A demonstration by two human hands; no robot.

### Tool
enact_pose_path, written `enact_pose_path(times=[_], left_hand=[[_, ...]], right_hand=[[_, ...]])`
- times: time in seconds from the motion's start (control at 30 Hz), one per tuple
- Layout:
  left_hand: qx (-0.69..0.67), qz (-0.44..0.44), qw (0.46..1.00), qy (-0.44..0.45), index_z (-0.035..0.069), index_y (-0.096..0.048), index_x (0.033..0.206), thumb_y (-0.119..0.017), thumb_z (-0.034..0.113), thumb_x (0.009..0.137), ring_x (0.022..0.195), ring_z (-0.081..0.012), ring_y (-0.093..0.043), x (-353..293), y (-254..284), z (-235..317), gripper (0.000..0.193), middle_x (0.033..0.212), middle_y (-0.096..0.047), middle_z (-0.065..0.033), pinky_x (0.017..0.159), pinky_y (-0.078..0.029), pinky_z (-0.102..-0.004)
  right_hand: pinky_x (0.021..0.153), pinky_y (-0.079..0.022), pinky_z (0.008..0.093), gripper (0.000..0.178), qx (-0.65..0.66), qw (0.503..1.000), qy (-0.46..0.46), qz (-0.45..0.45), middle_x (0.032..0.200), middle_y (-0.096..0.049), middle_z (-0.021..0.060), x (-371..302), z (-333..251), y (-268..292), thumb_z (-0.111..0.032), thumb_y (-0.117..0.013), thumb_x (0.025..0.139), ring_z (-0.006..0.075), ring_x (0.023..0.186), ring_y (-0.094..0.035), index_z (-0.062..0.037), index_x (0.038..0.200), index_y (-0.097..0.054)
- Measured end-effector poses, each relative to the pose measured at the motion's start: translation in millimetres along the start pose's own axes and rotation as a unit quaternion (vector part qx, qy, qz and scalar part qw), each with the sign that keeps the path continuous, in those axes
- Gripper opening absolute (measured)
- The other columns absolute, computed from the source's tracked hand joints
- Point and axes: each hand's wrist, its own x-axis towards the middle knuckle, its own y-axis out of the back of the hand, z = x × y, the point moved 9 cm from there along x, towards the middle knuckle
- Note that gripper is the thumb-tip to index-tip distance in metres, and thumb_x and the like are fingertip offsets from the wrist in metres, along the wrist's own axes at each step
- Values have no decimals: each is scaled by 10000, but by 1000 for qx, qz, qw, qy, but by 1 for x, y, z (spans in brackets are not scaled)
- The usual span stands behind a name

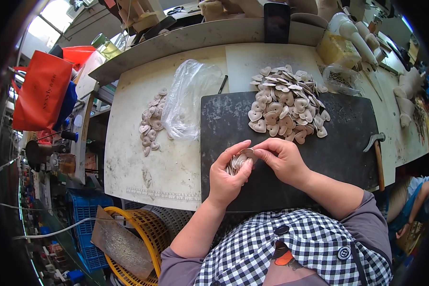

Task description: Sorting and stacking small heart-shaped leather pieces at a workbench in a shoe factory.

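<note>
Beige, gripped as stacked pieces (242, 158) by left hand (223, 184), pinched at one rim by right hand (288, 162), near left edge of black mat (347, 143), presumably for steadiness.

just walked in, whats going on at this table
The person's left hand holds a bunch of flat, pale beige pieces, and the right hand is at their edge, its grip unclear. A large heap of pale beige heart-shaped pieces lies ahead, mostly on a black rectangular mat. A smaller heap of hearts lies left, beside a clear plastic bag.
</note>
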Motion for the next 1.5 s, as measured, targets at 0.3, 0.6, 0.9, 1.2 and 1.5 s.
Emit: enact_pose_path(times=[0.3,0.6,0.9,1.2,1.5], left_hand=[[-10,60,998,-14,44,-615,1191,-653,16,896,736,-77,-648,1,8,3,298,980,-663,-53,548,-497,-181],[4,52,997,48,48,-579,1228,-679,137,893,759,-160,-681,111,64,55,362,974,-682,-95,538,-498,-240],[650,212,729,-26,118,-691,1084,-694,248,749,985,-331,-664,211,144,40,360,1045,-692,-186,855,-528,-405],[546,26,838,-14,106,-708,1060,-720,222,716,942,-293,-684,229,97,34,363,1010,-712,-157,845,-533,-374],[16,277,955,107,53,-646,1009,-694,192,867,601,-129,-581,240,175,-4,204,726,-597,-25,479,-457,-296]], right_hand=[[968,-381,374,428,-496,848,177,59,1152,-649,33,40,-46,16,-251,-743,800,222,1148,-531,-100,1189,-650],[1065,-229,423,461,-535,822,187,55,1307,-555,53,37,-13,0,-322,-684,844,224,1255,-419,-86,1234,-621],[1065,-217,435,418,-519,831,196,45,1361,-518,71,34,-25,-3,-284,-705,823,241,1285,-402,-95,1190,-646],[1093,-207,481,143,-506,853,125,14,1307,-593,121,206,-40,8,-214,-682,834,282,1312,-421,-234,940,-776],[565,-499,255,236,44,995,-31,-79,799,-680,64,225,-48,-13,12,-555,884,94,621,-589,-17,1038,-732]])
